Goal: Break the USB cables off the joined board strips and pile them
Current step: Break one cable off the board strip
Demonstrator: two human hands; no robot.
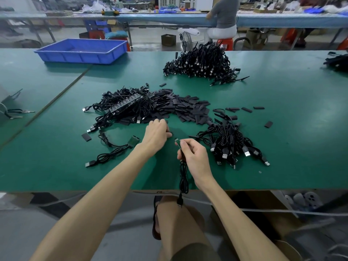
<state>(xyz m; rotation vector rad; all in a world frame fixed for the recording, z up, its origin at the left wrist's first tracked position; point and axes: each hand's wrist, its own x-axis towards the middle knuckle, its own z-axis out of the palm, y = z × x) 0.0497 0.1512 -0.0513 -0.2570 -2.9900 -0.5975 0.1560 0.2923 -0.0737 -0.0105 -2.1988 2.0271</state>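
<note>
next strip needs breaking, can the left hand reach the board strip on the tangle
Probably yes: the board strip lies uncovered on top of the tangle, just beyond the left hand; the right hand holds a cable.

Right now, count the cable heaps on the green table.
4. Far heap, middle back; board-strip heap, centre-left; near heap, beside the right hand; edge heap, cut off far right. More may lie outside the view.
</note>
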